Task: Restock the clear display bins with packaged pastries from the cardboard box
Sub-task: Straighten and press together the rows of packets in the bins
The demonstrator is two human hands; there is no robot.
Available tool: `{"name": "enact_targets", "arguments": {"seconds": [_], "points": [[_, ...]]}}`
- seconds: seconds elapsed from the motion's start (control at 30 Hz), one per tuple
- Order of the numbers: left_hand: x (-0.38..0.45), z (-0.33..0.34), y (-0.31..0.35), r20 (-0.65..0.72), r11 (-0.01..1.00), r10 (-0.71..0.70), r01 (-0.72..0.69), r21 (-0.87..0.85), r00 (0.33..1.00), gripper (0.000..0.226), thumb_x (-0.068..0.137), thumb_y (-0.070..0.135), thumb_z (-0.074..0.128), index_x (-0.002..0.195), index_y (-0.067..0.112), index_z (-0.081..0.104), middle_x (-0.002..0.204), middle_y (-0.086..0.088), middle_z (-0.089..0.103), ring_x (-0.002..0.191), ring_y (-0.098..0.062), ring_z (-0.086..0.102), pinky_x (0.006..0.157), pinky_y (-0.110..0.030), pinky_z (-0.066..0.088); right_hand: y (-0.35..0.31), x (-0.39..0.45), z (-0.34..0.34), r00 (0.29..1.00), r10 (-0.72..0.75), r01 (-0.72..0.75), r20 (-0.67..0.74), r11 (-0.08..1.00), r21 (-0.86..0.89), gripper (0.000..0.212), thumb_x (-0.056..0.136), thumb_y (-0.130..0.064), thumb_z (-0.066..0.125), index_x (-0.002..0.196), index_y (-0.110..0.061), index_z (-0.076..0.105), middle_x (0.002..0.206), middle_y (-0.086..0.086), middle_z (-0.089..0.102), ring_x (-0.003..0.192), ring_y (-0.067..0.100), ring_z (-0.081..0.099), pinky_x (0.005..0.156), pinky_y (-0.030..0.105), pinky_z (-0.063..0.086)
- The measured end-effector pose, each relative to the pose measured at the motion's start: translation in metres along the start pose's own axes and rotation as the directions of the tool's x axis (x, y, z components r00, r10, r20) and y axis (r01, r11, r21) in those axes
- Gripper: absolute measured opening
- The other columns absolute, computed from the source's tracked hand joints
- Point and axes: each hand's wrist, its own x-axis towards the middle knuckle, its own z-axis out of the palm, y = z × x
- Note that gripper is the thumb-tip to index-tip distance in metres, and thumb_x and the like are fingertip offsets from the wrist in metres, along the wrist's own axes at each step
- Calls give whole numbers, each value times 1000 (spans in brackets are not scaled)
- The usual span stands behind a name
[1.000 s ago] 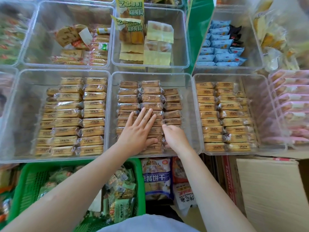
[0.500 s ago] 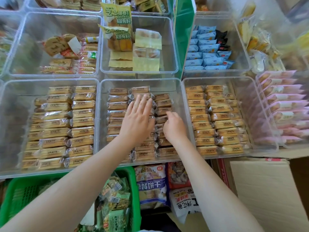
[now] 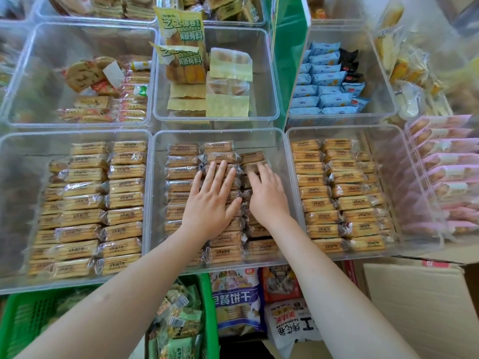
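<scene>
Two bare forearms, no sleeves seen up to the frame edge; L arm comes in from approx 7 o'clock, R arm from approx 5 o'clock. Left hand (image 3: pixel 211 203) & right hand (image 3: pixel 267 195): no gloves, no rings, no watch or wristband on either wrist. Nails short, plain, no polish as far as can be told. No marks, tape or bandage visible on arms. Clothing not in view in this frame; nothing worn shows at all.
</scene>
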Motion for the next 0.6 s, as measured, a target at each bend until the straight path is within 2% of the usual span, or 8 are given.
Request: {"name": "enact_targets", "arguments": {"seconds": [0.07,0.17,0.27,0.37,0.5,0.53,0.6], "points": [[0,0,0,9,1000,-1,1,-5,1000,73,101,63,5,162,24,0,169,-2,-8,154,-20,-16,125,-45,-7,1,7,1,999,18,-17,30,1000,-19,70,99,-8,45,161,-18,14,168,11,0,155,27,-5,125,41,-1],[0,0,0,8,1000,1,-1,-5,1000,73,101,63,6,162,24,-1,169,-2,-9,154,-20,-17,125,-45,-7,0,11,8,992,25,-9,126,992,-123,72,102,-19,45,162,-19,5,168,13,-8,154,29,-12,126,43,-4],[0,0,-1,3,1000,0,0,1,1000,72,101,62,7,162,23,0,169,-2,-8,154,-20,-16,125,-45,-7,1,6,13,990,40,-22,135,991,-132,69,104,-30,40,162,-21,4,168,11,-11,154,28,-13,126,44,-5],[0,0,0,6,1000,-1,1,2,1000,73,101,62,7,162,23,0,169,-2,-8,154,-20,-16,125,-45,-7,1,7,12,986,49,-23,159,987,-160,69,105,-32,38,162,-22,1,167,10,-13,154,27,-15,126,43,-6],[0,0,0,0,1000,1,-1,-4,1000,73,100,62,5,162,23,1,169,-2,-6,155,-21,-14,125,-44,-8,-6,26,-4,989,86,-71,119,989,-126,60,103,-26,37,160,-20,18,167,12,12,155,29,8,126,44,3],[0,0,0,-5,1000,0,0,-6,1000,73,100,62,5,162,23,2,169,-2,-6,155,-21,-14,125,-44,-8,-5,31,-7,992,87,-78,94,992,-98,59,104,-25,34,160,-19,18,167,11,14,154,28,10,126,44,6],[0,1,0,-10,1000,1,-1,-6,1000,73,100,62,5,162,23,2,169,-2,-5,155,-21,-13,125,-44,-8,0,34,-8,995,58,-49,85,994,-99,59,108,-28,31,161,-17,10,169,10,4,155,27,4,126,43,5]]}}
